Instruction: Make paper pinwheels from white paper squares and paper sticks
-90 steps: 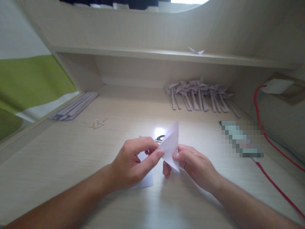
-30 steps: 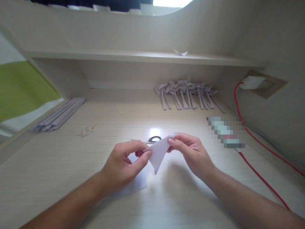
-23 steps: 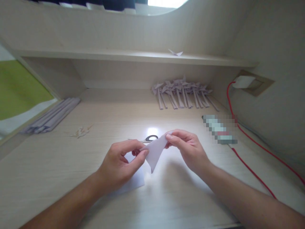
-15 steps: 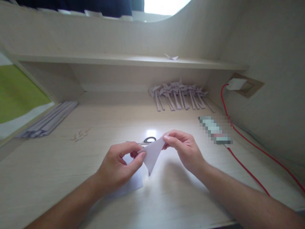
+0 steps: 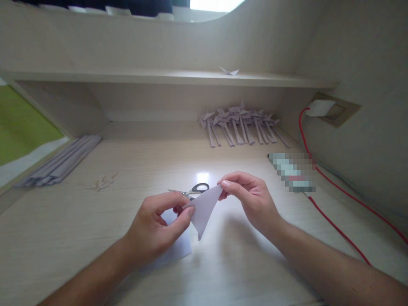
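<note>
Pinching one folded paper [image 5: 204,209] above the surface [image 5: 95,221], the left hand [image 5: 153,229] grips its left corner, the right hand [image 5: 251,199] its top corner. One pair of scissors [image 5: 196,190] lies just behind; one flat sheet [image 5: 175,250] lies beneath the left hand.

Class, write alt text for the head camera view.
Left hand and right hand pinch a folded white paper triangle above a pale desk; scissors lie just behind, folded paper pieces farther back.
</note>
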Motion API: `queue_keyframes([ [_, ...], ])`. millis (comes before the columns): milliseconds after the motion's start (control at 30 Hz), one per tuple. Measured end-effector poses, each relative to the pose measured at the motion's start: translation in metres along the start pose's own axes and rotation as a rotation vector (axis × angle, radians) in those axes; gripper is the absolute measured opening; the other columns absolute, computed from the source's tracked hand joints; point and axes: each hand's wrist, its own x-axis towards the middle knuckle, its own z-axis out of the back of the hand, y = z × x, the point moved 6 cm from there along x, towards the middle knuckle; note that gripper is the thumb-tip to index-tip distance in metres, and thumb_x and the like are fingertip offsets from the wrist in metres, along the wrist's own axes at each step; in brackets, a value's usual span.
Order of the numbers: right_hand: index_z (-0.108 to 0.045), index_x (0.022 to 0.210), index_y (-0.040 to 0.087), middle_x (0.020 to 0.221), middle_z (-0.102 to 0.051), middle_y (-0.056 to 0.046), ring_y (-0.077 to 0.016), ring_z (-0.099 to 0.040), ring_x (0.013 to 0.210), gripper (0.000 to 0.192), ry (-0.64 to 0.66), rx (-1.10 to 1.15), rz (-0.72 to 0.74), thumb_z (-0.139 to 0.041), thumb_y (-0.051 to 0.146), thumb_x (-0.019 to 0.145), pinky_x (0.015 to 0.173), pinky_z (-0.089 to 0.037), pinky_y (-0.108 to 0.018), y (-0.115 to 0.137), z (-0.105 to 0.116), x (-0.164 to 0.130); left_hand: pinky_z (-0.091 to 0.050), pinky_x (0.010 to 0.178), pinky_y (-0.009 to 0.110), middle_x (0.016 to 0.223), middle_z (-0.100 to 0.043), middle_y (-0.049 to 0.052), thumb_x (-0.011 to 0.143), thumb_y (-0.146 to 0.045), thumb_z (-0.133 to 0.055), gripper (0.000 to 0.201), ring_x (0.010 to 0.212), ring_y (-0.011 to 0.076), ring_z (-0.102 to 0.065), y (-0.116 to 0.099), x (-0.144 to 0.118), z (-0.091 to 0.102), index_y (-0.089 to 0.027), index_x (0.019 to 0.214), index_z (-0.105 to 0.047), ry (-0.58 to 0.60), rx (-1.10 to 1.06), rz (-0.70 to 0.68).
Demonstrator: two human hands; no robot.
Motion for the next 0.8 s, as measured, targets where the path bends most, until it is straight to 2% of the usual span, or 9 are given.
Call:
queue_keyframes([
  [167, -0.078, 0.086, 0.019, 0.073, -0.074, -0.003, -0.0168, -0.067, 0.070, 0.016, 0.005, 0.005, 0.003, -0.072, 0.033, 0.092, 0.070, -0.054, -0.032, 0.001, 0.000, 0.001, -0.047, 0.061, 0.024, 0.071, -0.071, 0.001, 0.091, -0.018, -0.064, 0.017, 0.065, 0.0140, -0.064, -0.001, 0.001, 0.001, -0.018, 0.075, -0.070, -0.015, -0.012, 0.008],
  [233, -0.078, 0.088, 0.019, 0.076, -0.073, -0.003, -0.0165, -0.067, 0.071, 0.018, 0.046, 0.032, -0.013, -0.072, 0.035, 0.092, 0.071, -0.053, -0.031, -0.001, -0.004, 0.001, -0.047, 0.062, 0.024, 0.072, -0.071, 0.001, 0.092, -0.020, -0.065, 0.017, 0.066, 0.0138, -0.064, -0.001, 0.001, 0.002, -0.018, 0.076, -0.071, -0.019, -0.023, 0.028],
  [367, -0.077, 0.090, 0.017, 0.087, -0.076, -0.005, -0.0185, -0.068, 0.080, 0.022, 0.307, 0.089, -0.208, -0.080, 0.038, 0.085, 0.079, -0.054, -0.033, -0.017, -0.026, -0.008, -0.047, 0.062, 0.022, 0.069, -0.071, -0.002, 0.091, -0.023, -0.069, 0.018, 0.065, 0.0125, -0.064, 0.002, 0.001, 0.005, -0.020, 0.074, -0.073, -0.059, -0.106, 0.085],
  [467, -0.076, 0.086, 0.016, 0.082, -0.073, -0.004, -0.0169, -0.065, 0.076, 0.023, 0.443, 0.079, -0.301, -0.077, 0.039, 0.087, 0.077, -0.051, -0.032, -0.025, -0.038, -0.017, -0.047, 0.060, 0.021, 0.066, -0.069, -0.003, 0.091, -0.024, -0.070, 0.020, 0.062, 0.0115, -0.063, 0.004, 0.002, 0.007, -0.022, 0.072, -0.073, -0.081, -0.173, 0.118],
  [567, -0.075, 0.084, 0.016, 0.077, -0.069, -0.002, -0.0145, -0.061, 0.072, 0.021, 0.465, 0.085, -0.296, -0.075, 0.036, 0.089, 0.072, -0.048, -0.029, -0.025, -0.040, -0.019, -0.046, 0.059, 0.021, 0.064, -0.069, -0.003, 0.091, -0.027, -0.070, 0.022, 0.061, 0.0118, -0.062, 0.008, 0.003, 0.007, -0.022, 0.071, -0.073, -0.087, -0.212, 0.157],
  [800, -0.072, 0.086, 0.013, 0.080, -0.068, -0.003, -0.0142, -0.061, 0.074, 0.016, 0.470, 0.136, -0.324, -0.077, 0.028, 0.087, 0.072, -0.048, -0.029, -0.029, -0.038, -0.019, -0.044, 0.060, 0.022, 0.060, -0.066, -0.002, 0.090, -0.033, -0.071, 0.027, 0.059, 0.0119, -0.059, 0.019, 0.003, 0.007, -0.020, 0.066, -0.071, -0.131, -0.285, 0.298],
])
